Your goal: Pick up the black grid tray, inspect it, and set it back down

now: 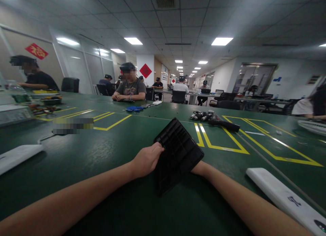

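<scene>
A black plastic tray point(182, 146) divided into compartments is held up off the table, tilted, with its divided side towards me. My left hand point(149, 158) is closed at the tray's left side, its thumb and fingers pinched there. Behind the lower right edge is my right hand point(199, 168), supporting the tray from the back; its fingers are hidden. I cannot make out any contents in the dark compartments.
The green table point(107, 195) carries yellow tape outlines. White devices lie at left point(19, 156) and right point(282, 198). Farther back are a bundle of dark cables and metal parts point(203, 116), a black cylindrical object point(226, 125) and a blue item point(134, 109). A person point(131, 85) sits opposite.
</scene>
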`<state>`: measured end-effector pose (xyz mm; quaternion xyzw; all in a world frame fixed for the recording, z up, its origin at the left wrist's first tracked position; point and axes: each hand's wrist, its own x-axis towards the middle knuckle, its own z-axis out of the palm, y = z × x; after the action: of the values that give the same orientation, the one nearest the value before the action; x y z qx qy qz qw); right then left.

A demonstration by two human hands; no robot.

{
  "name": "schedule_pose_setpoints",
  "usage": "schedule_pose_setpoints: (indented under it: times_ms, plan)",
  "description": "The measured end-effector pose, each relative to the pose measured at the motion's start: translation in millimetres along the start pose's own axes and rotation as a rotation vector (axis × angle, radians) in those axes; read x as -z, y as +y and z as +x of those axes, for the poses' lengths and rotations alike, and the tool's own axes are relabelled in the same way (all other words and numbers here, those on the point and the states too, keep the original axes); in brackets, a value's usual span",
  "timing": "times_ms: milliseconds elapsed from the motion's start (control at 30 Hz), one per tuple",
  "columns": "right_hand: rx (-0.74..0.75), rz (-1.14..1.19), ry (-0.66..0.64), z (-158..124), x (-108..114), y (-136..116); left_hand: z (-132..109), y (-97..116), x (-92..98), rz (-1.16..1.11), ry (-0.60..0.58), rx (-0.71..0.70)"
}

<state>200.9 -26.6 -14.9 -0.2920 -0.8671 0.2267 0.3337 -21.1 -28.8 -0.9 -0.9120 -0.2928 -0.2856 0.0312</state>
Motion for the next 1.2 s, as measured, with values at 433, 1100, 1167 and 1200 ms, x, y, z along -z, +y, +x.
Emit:
schedule_pose_setpoints:
  times_ms: [433,1100,1167,1200]
  plan:
    - [0.020,-0.001,0.004,1,0,2,3,2,-10.2,-0.244,0.086,0.437]
    - [0.033,0.038,0.002,3,2,-5,14,8,2.3,-0.180,-0.020,0.472]
    - [0.024,0.021,0.010,4,2,-6,14,7,5.4,-0.219,-0.037,0.440]
    - [0.022,0.013,0.019,4,2,-6,14,6,6.9,-0.244,-0.042,0.422]
